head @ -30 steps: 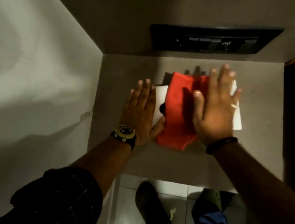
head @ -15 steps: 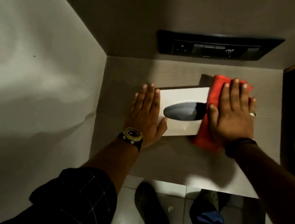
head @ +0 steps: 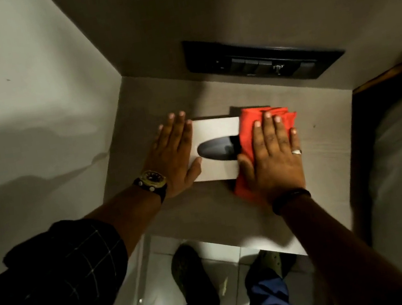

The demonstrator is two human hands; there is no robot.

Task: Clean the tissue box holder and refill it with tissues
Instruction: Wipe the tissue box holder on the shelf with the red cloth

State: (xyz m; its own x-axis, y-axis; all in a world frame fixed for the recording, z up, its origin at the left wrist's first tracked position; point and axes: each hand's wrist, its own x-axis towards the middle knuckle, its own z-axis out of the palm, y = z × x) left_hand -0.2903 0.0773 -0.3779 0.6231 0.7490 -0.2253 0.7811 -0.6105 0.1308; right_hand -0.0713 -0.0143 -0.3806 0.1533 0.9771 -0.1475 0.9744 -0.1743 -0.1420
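Observation:
The white tissue box holder [head: 213, 129] lies flat on a grey shelf [head: 159, 100], its dark oval opening [head: 214, 148] facing up with no tissue showing in it. My left hand [head: 175, 156], with a watch on its wrist, rests flat against the holder's left end, thumb on its top. My right hand [head: 273, 156] presses flat on a folded red cloth [head: 249, 123] that covers the holder's right end and the right tip of the opening. That end of the holder is hidden under the cloth.
A black switch panel [head: 258, 58] is set in the back wall just above the shelf. A pale wall [head: 26, 101] closes the left side and a dark wooden edge [head: 394, 72] the right. My shoes stand on the white tiled floor [head: 220, 261] below the shelf's front edge.
My right hand swept the red cloth from the middle of the holder to its right end, uncovering the opening, then came back slightly left. My left hand stayed at the left end.

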